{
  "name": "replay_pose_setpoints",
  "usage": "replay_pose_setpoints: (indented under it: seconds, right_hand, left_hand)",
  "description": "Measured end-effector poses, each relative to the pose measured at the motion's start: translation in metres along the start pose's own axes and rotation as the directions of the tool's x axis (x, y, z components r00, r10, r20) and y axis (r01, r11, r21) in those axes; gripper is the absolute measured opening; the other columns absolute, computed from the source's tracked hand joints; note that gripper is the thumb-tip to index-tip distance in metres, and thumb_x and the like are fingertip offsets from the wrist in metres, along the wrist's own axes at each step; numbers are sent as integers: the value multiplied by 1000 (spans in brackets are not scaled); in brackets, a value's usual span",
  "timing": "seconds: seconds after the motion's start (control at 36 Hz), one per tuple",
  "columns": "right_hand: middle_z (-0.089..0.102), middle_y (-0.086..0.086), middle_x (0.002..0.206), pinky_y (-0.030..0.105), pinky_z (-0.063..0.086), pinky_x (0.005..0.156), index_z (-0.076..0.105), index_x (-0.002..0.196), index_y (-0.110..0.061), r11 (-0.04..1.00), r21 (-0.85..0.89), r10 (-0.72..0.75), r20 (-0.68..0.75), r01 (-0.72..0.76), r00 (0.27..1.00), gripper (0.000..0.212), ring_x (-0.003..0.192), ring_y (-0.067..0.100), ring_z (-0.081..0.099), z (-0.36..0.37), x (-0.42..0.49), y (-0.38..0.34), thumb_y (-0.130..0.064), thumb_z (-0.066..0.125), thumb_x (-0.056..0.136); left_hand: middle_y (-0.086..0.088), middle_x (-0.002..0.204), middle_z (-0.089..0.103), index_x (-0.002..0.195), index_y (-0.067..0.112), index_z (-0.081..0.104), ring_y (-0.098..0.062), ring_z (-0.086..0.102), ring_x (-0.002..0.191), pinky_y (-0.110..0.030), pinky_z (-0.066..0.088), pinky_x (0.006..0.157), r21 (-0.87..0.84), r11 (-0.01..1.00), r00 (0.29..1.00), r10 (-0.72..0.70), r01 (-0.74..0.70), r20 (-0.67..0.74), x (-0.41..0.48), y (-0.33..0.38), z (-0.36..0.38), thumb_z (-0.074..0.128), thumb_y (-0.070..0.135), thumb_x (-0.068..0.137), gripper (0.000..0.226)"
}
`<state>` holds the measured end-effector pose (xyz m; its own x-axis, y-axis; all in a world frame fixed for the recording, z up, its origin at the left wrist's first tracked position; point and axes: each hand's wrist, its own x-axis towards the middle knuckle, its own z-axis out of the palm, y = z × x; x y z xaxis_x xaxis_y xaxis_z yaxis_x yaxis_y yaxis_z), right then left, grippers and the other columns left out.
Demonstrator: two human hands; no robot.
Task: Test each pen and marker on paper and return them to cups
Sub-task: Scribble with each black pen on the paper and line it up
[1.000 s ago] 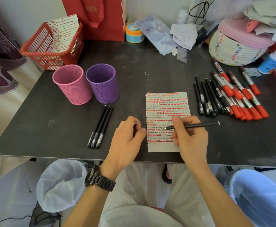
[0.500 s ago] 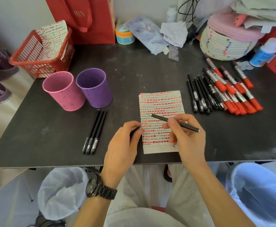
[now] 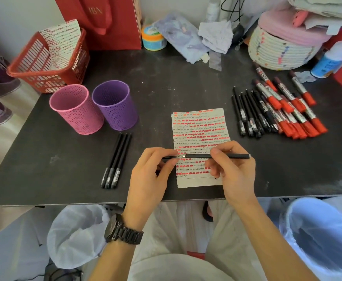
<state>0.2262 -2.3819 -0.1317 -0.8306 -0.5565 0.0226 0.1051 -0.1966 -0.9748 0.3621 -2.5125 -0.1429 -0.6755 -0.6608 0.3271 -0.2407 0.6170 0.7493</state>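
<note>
Shows 2 bare hands working above a dark table (image 3: 44,159). Grips a slim black pen (image 3: 198,156) in the right hand (image 3: 233,171), thumb and curled fingers round the barrel, pen level, tip pointing left. Pinches a small black cap (image 3: 169,157) between thumb and forefinger of the left hand (image 3: 152,175), cap end just beside the pen tip, not yet on it. Holds both just over the paper (image 3: 200,126), lying flat on the table beneath the fingers and filled with rows of red and black test marks.

Just left of the left hand: 3 black pens (image 3: 116,161) side by side on the table. Beyond them, further from the left hand: a pink cup (image 3: 76,109) and a purple cup (image 3: 115,105), upright and touching. Beyond and right of the right hand: a row of black pens (image 3: 247,116), then a heap of red-capped markers (image 3: 306,127). On the left wrist: a dark watch (image 3: 123,230).
</note>
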Motion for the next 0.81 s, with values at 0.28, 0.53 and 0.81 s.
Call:
replay_pose_setpoints:
  seconds: [0.28, 0.53, 0.81]
  right_hand:
    - [71, 6, 65, 17, 47, 50, 66, 82, -11, 995, -95, -14, 8, 15, 1000, 11, 49, 9, 58, 2, -1, 3, -10, 71, 92]
    - [75, 1, 69, 14, 48, 52, 70, 84, -13, 974, -225, -13, 74, 30, 997, 9, 55, 4, 64, 5, -2, 4, -14, 74, 92]
    - [76, 1, 73, 16, 51, 55, 73, 88, -11, 972, -235, 22, 144, 12, 989, 11, 57, 6, 67, 6, -2, 2, -20, 78, 87]
  left_hand:
    - [17, 109, 65, 108, 25, 74, 1, 62, 95, -7, 45, 81, -45, 998, 999, 43, -43, -1, -2, 0, 0, 72, 14, 92, 19]
    - [40, 101, 62, 112, 39, 70, 0, 65, 96, -15, 51, 82, -49, 999, 999, 17, -15, 37, -5, -6, 1, 75, 25, 90, 27]
    - [30, 105, 67, 118, 45, 66, -6, 67, 92, -18, 52, 79, -96, 995, 1000, 6, -4, 15, -6, -7, -1, 73, 36, 87, 33]
